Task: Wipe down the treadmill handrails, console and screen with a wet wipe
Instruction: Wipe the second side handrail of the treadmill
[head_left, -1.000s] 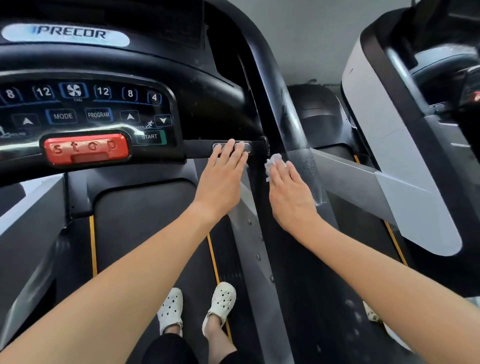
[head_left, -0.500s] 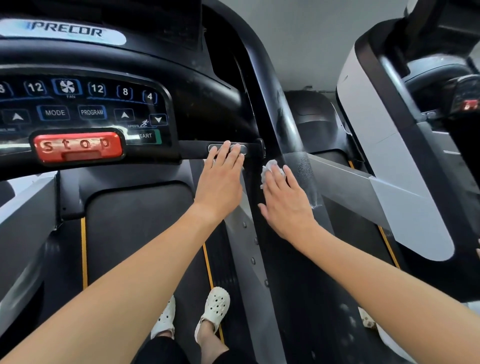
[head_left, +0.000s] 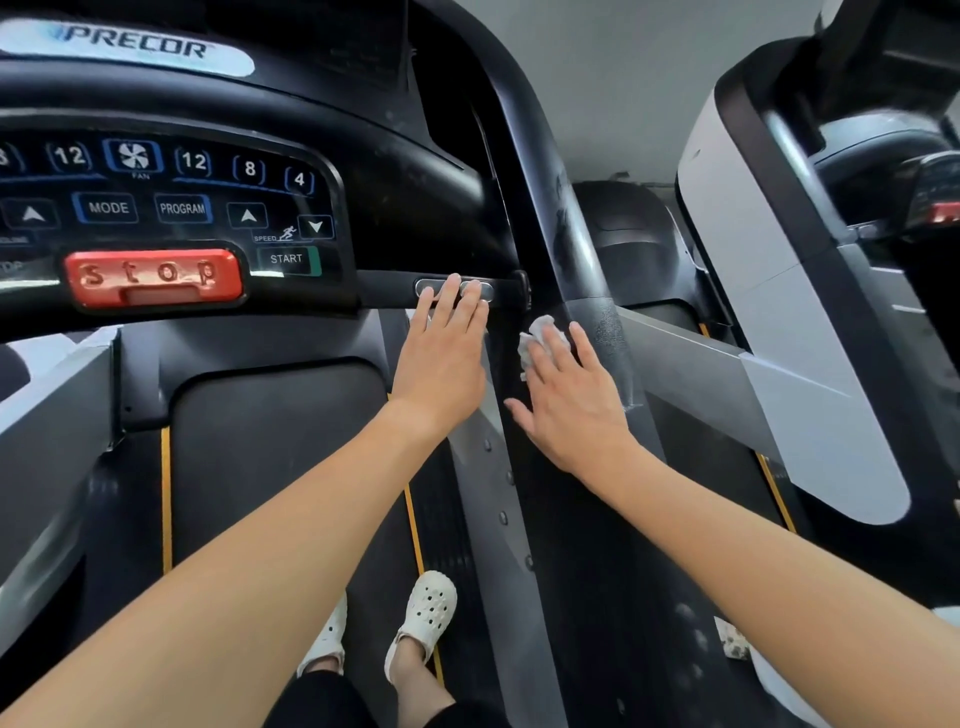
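The black treadmill console (head_left: 218, 187) with its button panel and red stop bar (head_left: 154, 275) fills the upper left. My left hand (head_left: 441, 358) lies flat, fingers together, with its fingertips on the short black crossbar (head_left: 384, 288) and its metal sensor plates. My right hand (head_left: 569, 400) presses a crumpled white wet wipe (head_left: 537, 338) against the black right handrail (head_left: 597, 332), fingers spread over it. Only the wipe's upper part shows past my fingertips.
A second treadmill with a white and grey side frame (head_left: 810, 364) stands close on the right. The black belt (head_left: 270, 457) with yellow edge lines runs below, with my feet in white clogs (head_left: 426, 613) on it. A grey side rail (head_left: 488, 467) slopes between my arms.
My right hand with the wipe has slid down along the right handrail toward me. My left hand has kept its place on the crossbar.
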